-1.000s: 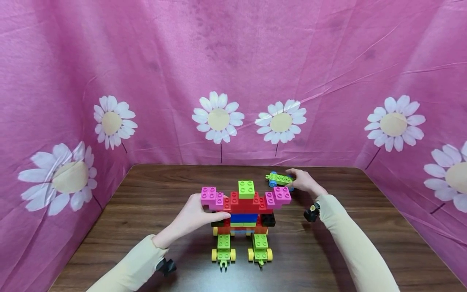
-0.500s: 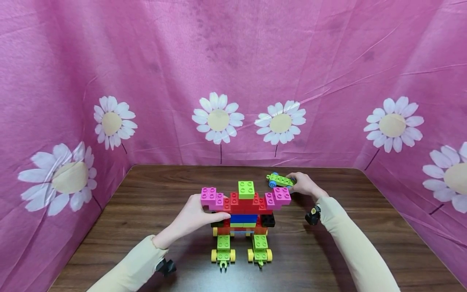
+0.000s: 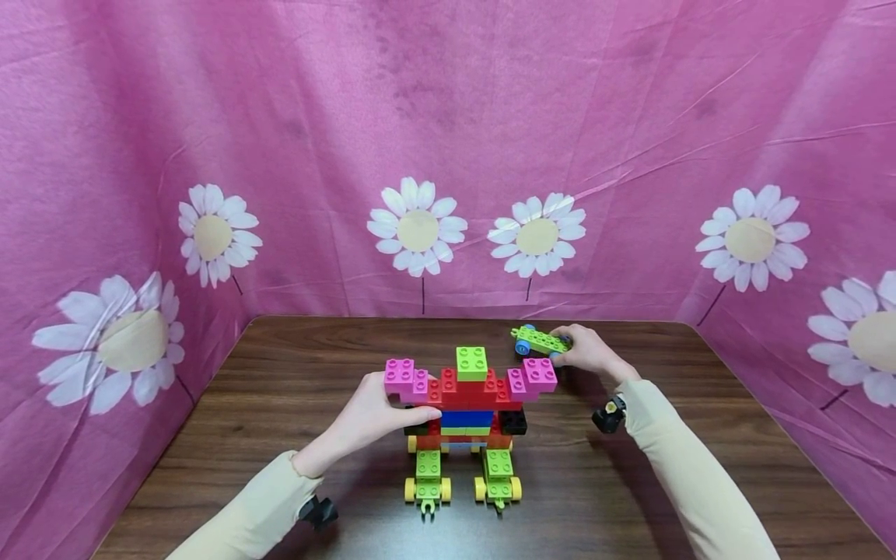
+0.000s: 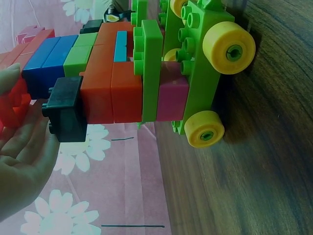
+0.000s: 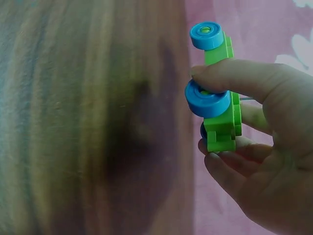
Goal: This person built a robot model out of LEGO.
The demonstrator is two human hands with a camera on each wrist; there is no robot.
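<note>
A robot-shaped figure of toy building bricks stands at the middle of the table, on green wheeled bases with yellow wheels. My left hand grips its left side at the red and blue bricks, thumb in front and fingers behind. Behind the figure and to its right, my right hand holds a lime-green toy car base with blue wheels by its right end. In the right wrist view the thumb presses by a blue wheel, the fingers lie on the far side, and the car base appears raised off the table.
The dark wooden table ends at a pink cloth backdrop with white daisies, which encloses the back and both sides. The figure's pink brick arm reaches toward the right, in front of the car base.
My right hand has shifted slightly to the right with the car base, which now sits more tilted, its right end lower in the head view. The left hand and the figure have stayed still.
</note>
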